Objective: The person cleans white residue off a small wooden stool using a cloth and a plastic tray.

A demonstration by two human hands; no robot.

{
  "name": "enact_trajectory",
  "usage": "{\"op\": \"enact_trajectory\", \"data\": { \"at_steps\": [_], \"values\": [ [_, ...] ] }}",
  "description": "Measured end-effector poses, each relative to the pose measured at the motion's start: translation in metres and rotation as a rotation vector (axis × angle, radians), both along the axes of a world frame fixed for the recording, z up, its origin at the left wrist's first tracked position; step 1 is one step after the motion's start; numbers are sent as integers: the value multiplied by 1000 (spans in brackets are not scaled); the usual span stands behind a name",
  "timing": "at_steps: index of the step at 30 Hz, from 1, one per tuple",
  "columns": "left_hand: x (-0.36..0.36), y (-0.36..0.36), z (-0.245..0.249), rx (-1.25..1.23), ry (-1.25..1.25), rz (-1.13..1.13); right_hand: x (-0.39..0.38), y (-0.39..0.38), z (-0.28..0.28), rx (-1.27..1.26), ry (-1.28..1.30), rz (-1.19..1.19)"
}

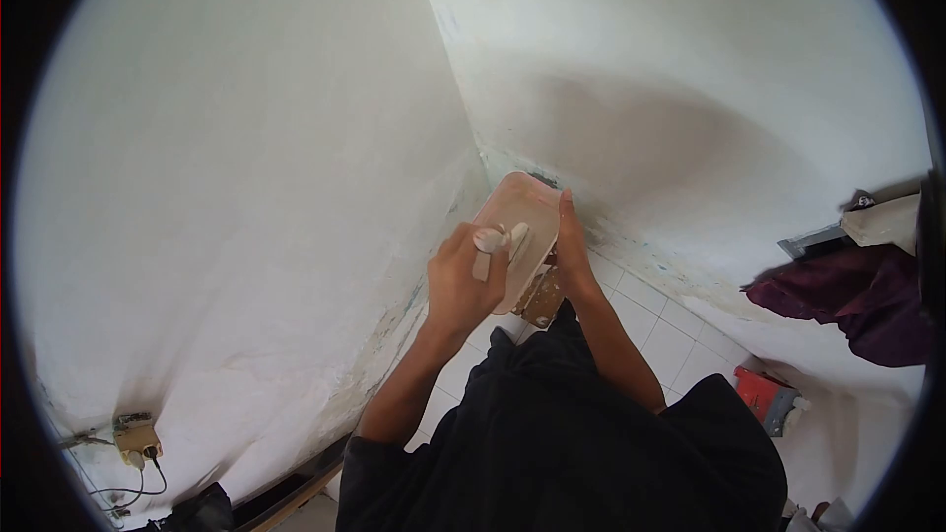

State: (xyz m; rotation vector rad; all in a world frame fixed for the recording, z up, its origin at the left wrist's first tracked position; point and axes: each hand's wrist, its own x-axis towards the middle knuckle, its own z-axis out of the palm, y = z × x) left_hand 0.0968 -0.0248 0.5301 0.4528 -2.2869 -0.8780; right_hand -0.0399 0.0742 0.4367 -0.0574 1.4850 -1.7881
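Note:
My left hand (pixel 468 271) is closed around a hand tool with a pale, rounded handle end (pixel 490 239), held over a shallow pinkish rectangular tray (pixel 507 199). I cannot tell what kind of tool it is, as my fingers hide much of it. A whitish streak or blade-like part (pixel 521 236) shows inside the tray beside my fingers. My right hand (pixel 572 241) grips the tray's right side, fingers along its edge. The tray sits in front of my body, close to the wall corner.
Two whitish walls meet ahead, with peeling patches along the lower right wall (pixel 641 254). A paint-spotted brown surface (pixel 542 298) lies below the tray, over white floor tiles (pixel 636 320). At right hangs maroon cloth (pixel 852 300) above a red-and-grey object (pixel 766 397). A socket box (pixel 136 436) with cables is lower left.

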Motion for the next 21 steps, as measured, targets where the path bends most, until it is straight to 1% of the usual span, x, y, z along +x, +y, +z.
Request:
{"op": "enact_trajectory", "data": {
  "at_steps": [1,2,4,5,7,8,10,11,13,15,17,19,20,21],
  "values": [
    [-2,-3,1,72,52,12,0,0,3,4,2,12],
    [-4,-6,1,74,52,13,1,0,5,7,4,25],
    [-8,-15,0,71,55,-71,0,-1,2,5,17,35],
    [-10,-19,-1,71,59,-67,0,-2,0,2,26,45],
    [-13,-25,0,66,-53,-99,0,1,7,-16,33,73],
    [-14,-29,1,65,-52,-99,1,2,10,-32,39,93],
    [-17,-35,6,-175,-83,-158,1,1,11,-10,34,90],
    [-17,-37,9,-175,-82,-160,2,1,11,14,28,88],
    [-17,-38,15,-232,-50,-279,0,2,9,-25,40,101],
    [-18,-37,17,-235,-81,-312,-1,2,6,-66,54,114],
    [-15,-36,14,-238,-111,-345,-2,3,3,3,29,100],
    [-10,-37,3,-190,-154,-392,-6,5,-6,19,28,90],
    [-7,-36,-2,-189,-155,-397,-7,7,-11,37,23,85],
    [-3,-33,-5,-139,-128,-400,-8,8,-14,39,20,81]
  ]
}}
